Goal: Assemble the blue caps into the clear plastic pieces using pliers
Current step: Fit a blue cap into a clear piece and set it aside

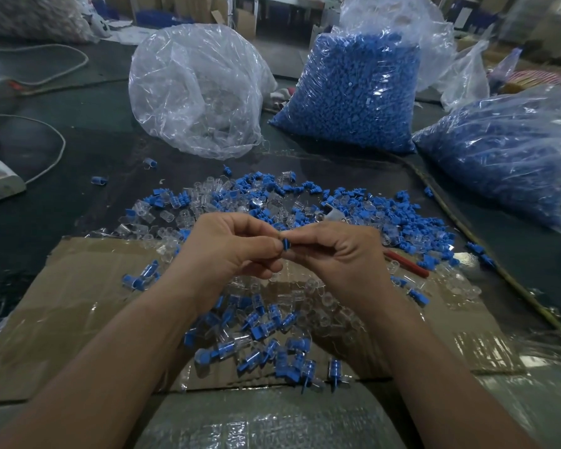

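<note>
Both hands [292, 251] pinch one blue cap [286, 245] between them.

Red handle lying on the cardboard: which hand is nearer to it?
Right. The right hand is next to the red handle, which shows just past its outer side. The left hand is farther, beyond the right hand. Both pinch one blue cap.

matt blue plastic caps [412, 222] and glossy clear plastic pieces [195, 202] lie mid-frame on a dull dark tabletop [94, 150] and rough brown cardboard [88, 286] patched with shiny tape [480, 343], thin crinkled glossy plastic-film bags [195, 89] stand along the top, and a smooth red pliers handle [408, 264] shows at right.
</note>
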